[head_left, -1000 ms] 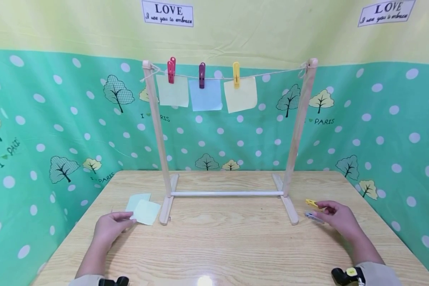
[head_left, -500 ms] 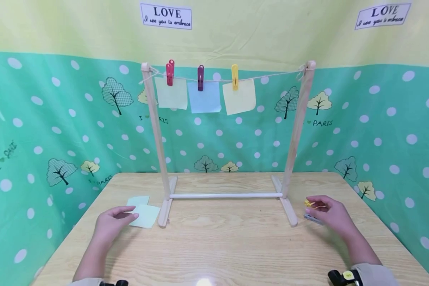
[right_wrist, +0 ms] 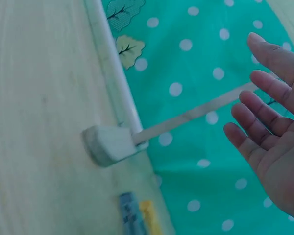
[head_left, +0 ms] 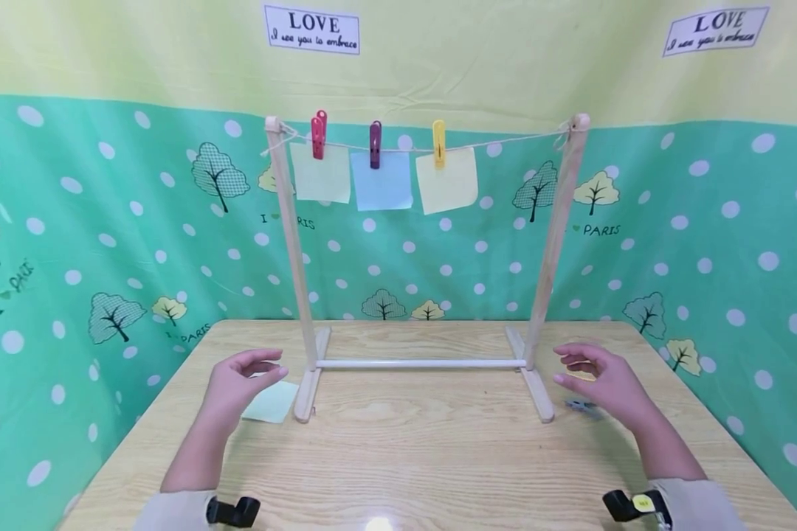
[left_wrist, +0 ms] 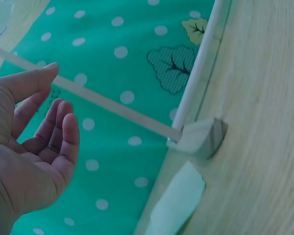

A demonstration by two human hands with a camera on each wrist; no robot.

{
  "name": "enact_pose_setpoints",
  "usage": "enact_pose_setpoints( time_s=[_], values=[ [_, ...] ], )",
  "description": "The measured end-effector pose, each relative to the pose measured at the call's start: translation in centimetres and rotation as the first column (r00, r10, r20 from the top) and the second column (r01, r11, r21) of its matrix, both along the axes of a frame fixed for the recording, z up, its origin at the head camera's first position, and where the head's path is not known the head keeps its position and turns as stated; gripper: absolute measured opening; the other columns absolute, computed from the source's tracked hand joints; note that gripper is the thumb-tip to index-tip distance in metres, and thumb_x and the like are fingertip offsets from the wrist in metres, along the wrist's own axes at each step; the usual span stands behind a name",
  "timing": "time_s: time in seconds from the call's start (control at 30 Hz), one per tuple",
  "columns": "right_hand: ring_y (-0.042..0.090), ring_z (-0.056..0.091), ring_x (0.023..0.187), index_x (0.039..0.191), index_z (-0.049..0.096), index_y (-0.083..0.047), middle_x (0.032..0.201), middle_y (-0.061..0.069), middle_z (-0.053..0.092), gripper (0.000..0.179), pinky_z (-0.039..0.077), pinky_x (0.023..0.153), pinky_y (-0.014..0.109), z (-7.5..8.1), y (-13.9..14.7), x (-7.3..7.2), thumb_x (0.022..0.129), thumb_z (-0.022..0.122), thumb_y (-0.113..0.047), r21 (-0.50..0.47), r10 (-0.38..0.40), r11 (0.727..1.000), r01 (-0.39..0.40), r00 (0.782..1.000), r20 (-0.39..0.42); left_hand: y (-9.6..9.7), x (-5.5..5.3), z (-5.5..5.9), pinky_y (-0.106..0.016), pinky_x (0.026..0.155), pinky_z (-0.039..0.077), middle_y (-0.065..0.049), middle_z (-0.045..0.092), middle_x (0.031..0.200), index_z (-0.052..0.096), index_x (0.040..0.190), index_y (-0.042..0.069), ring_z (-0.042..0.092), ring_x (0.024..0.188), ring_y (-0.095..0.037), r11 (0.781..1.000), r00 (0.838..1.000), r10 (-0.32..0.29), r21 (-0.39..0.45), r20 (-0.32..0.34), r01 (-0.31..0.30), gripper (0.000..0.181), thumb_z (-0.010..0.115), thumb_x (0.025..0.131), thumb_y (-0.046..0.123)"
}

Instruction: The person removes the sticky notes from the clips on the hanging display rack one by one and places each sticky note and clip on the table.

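Note:
My left hand (head_left: 242, 383) is raised above the table at the left, fingers loosely bent and nothing between them. Below it lie pale green paper notes (head_left: 270, 403), partly hidden by the hand; a note (left_wrist: 179, 200) also shows in the left wrist view, beside the rack's foot. On the other side my right hand (head_left: 601, 380) hovers with relaxed, empty fingers. Under that hand a grey-blue clothespin (head_left: 579, 405) lies on the table. Next to it is a yellow clothespin (right_wrist: 150, 217), mostly covered by the hand in the head view.
Between the hands stands a wooden rack (head_left: 551, 243) with a white crossbar (head_left: 418, 363) and a string (head_left: 505, 138). Three notes hang from it: pale green (head_left: 322, 177), blue (head_left: 381, 184), cream (head_left: 448, 184). Red (head_left: 317, 139), purple (head_left: 375, 144) and yellow (head_left: 440, 144) clothespins grip them.
My left hand has lifted off the paper notes, moving up and right. The right hand has let go of the yellow clothespin and risen, leaving both clothespins on the table.

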State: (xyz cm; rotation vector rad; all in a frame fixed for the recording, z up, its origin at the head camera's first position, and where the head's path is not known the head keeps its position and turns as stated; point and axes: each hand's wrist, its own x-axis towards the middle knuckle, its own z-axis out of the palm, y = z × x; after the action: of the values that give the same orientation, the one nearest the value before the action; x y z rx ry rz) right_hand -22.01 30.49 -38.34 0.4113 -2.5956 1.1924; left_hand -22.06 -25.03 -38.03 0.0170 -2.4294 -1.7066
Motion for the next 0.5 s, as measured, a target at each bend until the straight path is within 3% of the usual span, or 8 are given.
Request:
enact_pose_setpoints(
  time_s=[0.13, 0.3, 0.37, 0.5],
  values=[
    [0.013, 0.053, 0.095, 0.117, 0.054, -0.013, 0.112, 0.002, 0.054, 0.046, 0.049, 0.076, 0.020, 1.4, -0.7, -0.1, 0.077, 0.068, -0.031, 0.004, 0.014, 1.000, -0.014, 1.000, -0.004, 1.1, -0.3, 0.9, -0.019, 0.076, 0.048, -0.007, 0.063, 0.101, 0.060, 0.112, 0.006, 0.058, 0.091, -0.015, 0.999, 0.999, -0.034, 0.031, -0.035, 0.035, 0.050, 0.073, 0.072, 0.033],
    [0.021, 0.052, 0.099, 0.118, 0.054, -0.013, 0.116, 0.002, 0.052, 0.048, 0.049, 0.074, 0.019, 2.8, -1.3, -0.1, 0.077, 0.068, -0.034, 0.020, 0.012, 1.000, -0.012, 1.000, -0.001, 2.4, -0.6, 2.1, -0.021, 0.077, 0.048, -0.011, 0.063, 0.102, 0.060, 0.111, 0.006, 0.059, 0.089, -0.014, 0.996, 0.996, -0.066, 0.057, -0.052, 0.069, 0.049, 0.073, 0.071, 0.032],
    [0.018, 0.052, 0.099, 0.118, 0.054, -0.015, 0.115, 0.000, 0.052, 0.048, 0.048, 0.074, 0.018, 3.3, -1.6, -0.1, 0.076, 0.068, -0.034, 0.023, 0.020, 1.000, -0.019, 1.000, -0.009, 2.9, -0.6, 2.5, -0.022, 0.077, 0.049, -0.015, 0.062, 0.103, 0.060, 0.111, 0.005, 0.060, 0.088, -0.016, 0.994, 0.995, -0.078, 0.070, -0.068, 0.083, 0.049, 0.074, 0.071, 0.031],
    [0.011, 0.051, 0.098, 0.119, 0.053, -0.016, 0.112, -0.002, 0.051, 0.047, 0.045, 0.077, 0.014, 4.6, -2.2, 0.0, 0.077, 0.068, -0.029, 0.032, 0.069, 0.997, -0.067, 0.997, -0.041, 3.6, -0.7, 3.4, -0.023, 0.076, 0.050, -0.010, 0.063, 0.102, 0.060, 0.110, 0.006, 0.060, 0.090, -0.017, 0.991, 0.988, -0.104, 0.077, -0.114, 0.114, 0.047, 0.074, 0.071, 0.028]
  ],
)
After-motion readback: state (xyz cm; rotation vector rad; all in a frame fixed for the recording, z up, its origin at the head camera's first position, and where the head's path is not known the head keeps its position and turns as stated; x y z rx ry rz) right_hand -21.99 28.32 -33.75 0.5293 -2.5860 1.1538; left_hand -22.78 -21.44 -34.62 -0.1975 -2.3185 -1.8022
